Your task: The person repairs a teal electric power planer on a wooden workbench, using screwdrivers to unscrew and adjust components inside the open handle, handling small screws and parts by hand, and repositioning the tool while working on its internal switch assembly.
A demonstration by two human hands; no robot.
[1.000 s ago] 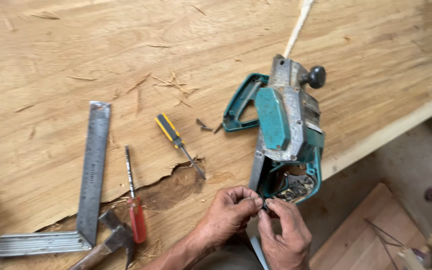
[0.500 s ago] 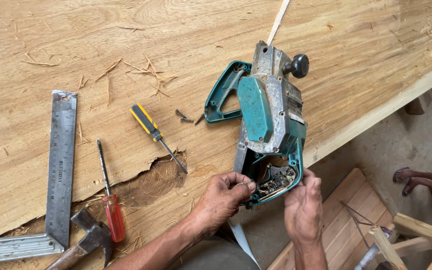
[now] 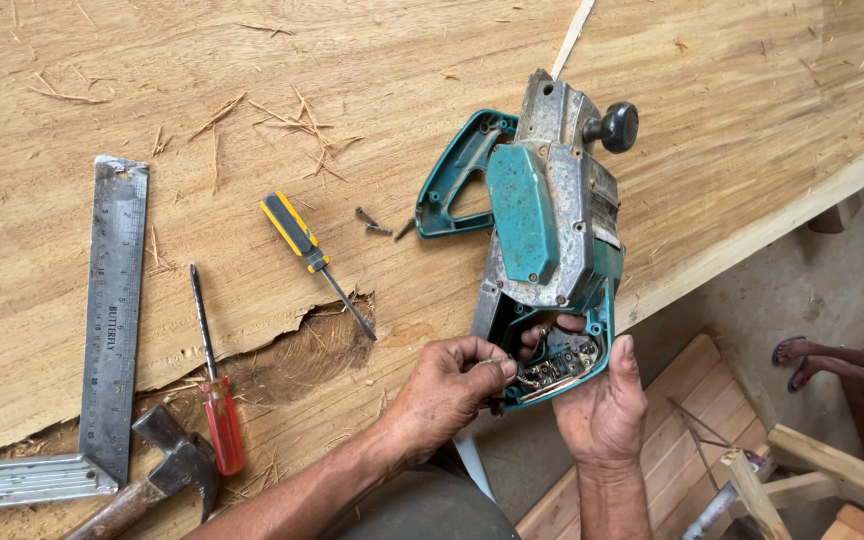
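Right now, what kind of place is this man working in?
Most likely a woodworking shop. A big wooden slab serves as the bench, strewn with wood slivers. On it lie a square, a hammer and two screwdrivers. Both hands, left and right, work inside an opened planer.

Two bare arms come up from the bottom edge. The left hand (image 3: 444, 385) and right hand (image 3: 602, 412) wear no gloves, rings or watch. No sleeves show. The fingers look rough and dusty, with short nails.
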